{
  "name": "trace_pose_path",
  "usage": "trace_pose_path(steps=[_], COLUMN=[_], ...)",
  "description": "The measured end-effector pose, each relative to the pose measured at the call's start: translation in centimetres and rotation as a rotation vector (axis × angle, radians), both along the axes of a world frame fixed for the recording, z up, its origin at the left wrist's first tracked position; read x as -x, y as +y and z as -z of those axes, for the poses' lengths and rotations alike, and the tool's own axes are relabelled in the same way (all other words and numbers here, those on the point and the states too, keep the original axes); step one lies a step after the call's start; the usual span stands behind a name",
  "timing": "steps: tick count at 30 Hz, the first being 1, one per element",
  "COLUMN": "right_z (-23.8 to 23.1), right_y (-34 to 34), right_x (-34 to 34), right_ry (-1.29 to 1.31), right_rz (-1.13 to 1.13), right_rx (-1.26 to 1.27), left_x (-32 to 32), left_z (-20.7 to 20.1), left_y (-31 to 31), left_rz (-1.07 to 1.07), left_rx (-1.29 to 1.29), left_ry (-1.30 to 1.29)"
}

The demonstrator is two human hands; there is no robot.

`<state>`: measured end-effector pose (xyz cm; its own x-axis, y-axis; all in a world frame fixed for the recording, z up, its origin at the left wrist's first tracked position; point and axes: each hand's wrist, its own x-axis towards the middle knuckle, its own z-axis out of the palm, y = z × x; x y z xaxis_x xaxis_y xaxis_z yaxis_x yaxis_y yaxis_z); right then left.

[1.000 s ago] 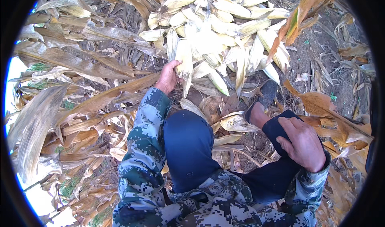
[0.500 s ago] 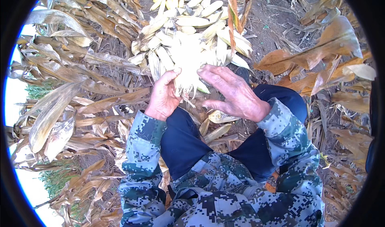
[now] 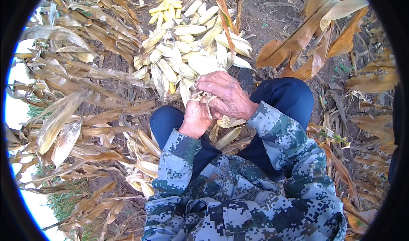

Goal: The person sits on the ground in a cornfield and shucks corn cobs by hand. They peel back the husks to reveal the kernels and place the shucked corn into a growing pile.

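Just in front of my knees, my two hands meet. My left hand (image 3: pixel 197 116) is closed with its palm turned up, and strands of pale corn husk (image 3: pixel 205 99) stick out at its fingers. Bent over it from the right, my right hand (image 3: pixel 229 95) has its fingers curled onto the same husk. Whether an ear sits inside is hidden by the hands. Right beyond them lies a heap of corn ears in pale husks (image 3: pixel 189 30). Several bare yellow corn ears (image 3: pixel 170 4) are gathered at the heap's far left.
Dry corn stalks and leaves (image 3: pixel 85 75) cover the ground on the left. Large brown leaves (image 3: pixel 302 40) rise at the right, over bare soil. My bent knees (image 3: pixel 292 98) flank the hands, and loose husks (image 3: pixel 228 138) lie between my legs. A dark shoe (image 3: pixel 245 80) shows beside the heap.
My hands were apart, the right one with fingers spread. Now they have come together, closed on the husk and drawn nearer my body. The glare over the heap has faded.
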<state>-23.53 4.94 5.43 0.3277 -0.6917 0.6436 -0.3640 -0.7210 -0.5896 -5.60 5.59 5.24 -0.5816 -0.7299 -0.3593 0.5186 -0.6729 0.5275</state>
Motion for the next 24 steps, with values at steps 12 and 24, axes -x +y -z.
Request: trace_pose_path(steps=[12,24], right_z=[3.6,4.1], right_y=[-0.2,0.1], right_x=[-0.8,-1.6], right_ry=[-1.026,-1.548], right_rz=[0.047,-0.112], right_rx=[-0.961,-1.199], left_x=[1.5,2.3], left_z=[7.0,8.0], left_y=[4.6,6.3], left_rz=[-0.417,-0.319], left_rx=[0.955,0.623], left_ry=[-1.142,-0.729])
